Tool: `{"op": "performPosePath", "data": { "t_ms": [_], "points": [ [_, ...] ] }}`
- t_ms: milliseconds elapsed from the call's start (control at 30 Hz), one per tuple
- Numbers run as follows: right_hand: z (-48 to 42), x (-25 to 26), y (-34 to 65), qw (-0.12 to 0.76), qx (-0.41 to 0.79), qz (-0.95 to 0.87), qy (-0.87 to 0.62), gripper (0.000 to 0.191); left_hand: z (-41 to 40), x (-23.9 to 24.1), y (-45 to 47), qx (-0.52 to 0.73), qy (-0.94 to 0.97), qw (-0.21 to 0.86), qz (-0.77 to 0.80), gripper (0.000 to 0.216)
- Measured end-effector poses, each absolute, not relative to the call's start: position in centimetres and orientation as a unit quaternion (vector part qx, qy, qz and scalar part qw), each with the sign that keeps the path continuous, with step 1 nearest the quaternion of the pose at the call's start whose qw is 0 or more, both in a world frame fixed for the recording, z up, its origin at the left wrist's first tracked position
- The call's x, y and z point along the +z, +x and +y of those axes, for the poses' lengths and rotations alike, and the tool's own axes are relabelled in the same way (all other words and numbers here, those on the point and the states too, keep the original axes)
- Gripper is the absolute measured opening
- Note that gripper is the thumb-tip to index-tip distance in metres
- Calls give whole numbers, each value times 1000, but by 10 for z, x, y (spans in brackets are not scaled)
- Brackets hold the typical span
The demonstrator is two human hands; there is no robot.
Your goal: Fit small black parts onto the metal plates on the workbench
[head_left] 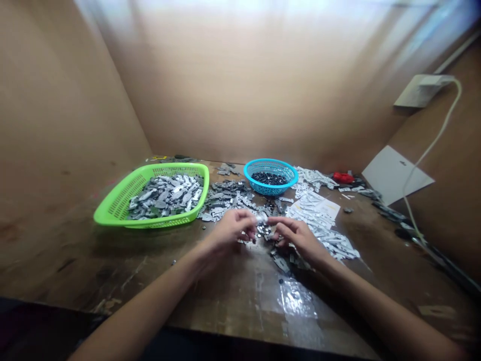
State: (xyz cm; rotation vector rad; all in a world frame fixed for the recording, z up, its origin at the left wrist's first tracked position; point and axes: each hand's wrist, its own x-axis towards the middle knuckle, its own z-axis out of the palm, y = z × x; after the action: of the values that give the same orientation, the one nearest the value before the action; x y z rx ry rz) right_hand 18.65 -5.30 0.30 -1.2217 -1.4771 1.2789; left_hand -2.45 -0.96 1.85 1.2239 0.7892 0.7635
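My left hand (236,226) pinches a small, pale flat part (261,219), blurred by motion. The index finger of my right hand (296,234) is stretched out to the part's right end, and its thumb stands apart below. Whether that fingertip presses on the part or only meets it is not clear. Under both hands lie small dark round pieces (264,231) on the brown tabletop (225,296). Grey flat parts (281,261) lie beneath my right hand, partly hidden by it.
At the left stands a green basket (150,223) of grey and white parts. A blue basket (271,189) behind my hands holds small black pieces. White strips (334,243) are spread at right, near a red object (343,177). A white cable (432,145) hangs from a wall box.
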Motion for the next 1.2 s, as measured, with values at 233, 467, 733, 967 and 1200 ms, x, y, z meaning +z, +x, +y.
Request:
{"op": "performPosePath", "data": {
  "t_ms": [233, 467, 733, 967, 1200],
  "points": [
    [-24, 7, 200, 416, 282, -665, -553, 32, 16, 38, -55, 608, 271, 690, 284, 38],
    [40, 15, 142, 198, 96, -791, -570, 23, 3, 20, -34, 506, 374, 700, 337, 37],
    [65, 11, 117, 228, 119, -755, -603, 14, 8, 9, -33, 485, 396, 674, 392, 30],
    [10, 13, 153, 443, 550, -540, -458, 31, -5, -2, -16, 420, 488, 647, 409, 32],
    [-16, -1, 187, 423, 449, -609, -498, 29, -8, -7, -12, 366, 519, 656, 407, 30]
  ]
}}
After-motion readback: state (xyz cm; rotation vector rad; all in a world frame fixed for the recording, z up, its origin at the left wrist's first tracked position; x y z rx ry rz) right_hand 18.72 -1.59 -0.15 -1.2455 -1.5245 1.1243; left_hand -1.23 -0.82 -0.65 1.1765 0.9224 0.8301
